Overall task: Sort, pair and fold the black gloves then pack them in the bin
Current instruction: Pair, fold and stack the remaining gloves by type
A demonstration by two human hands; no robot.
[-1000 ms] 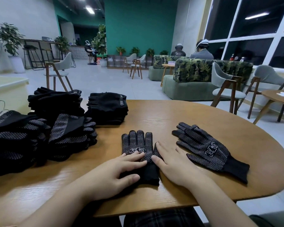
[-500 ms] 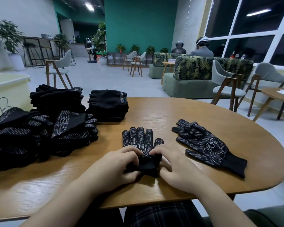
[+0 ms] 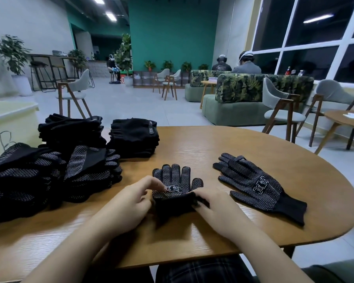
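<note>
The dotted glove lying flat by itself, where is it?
In the head view, the flat black dotted glove lies on the round wooden table, right of the right hand.

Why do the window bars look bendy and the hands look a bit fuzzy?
Head view: the wide lens bows the window bars near the edge; both the left hand and right hand are slightly motion-blurred on the glove; ceiling lights glare and mirror in the dark panes.

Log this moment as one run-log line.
step: folding cuff | left hand: pinches dotted glove | right hand: grips cuff | spare glove: flat on table
</note>
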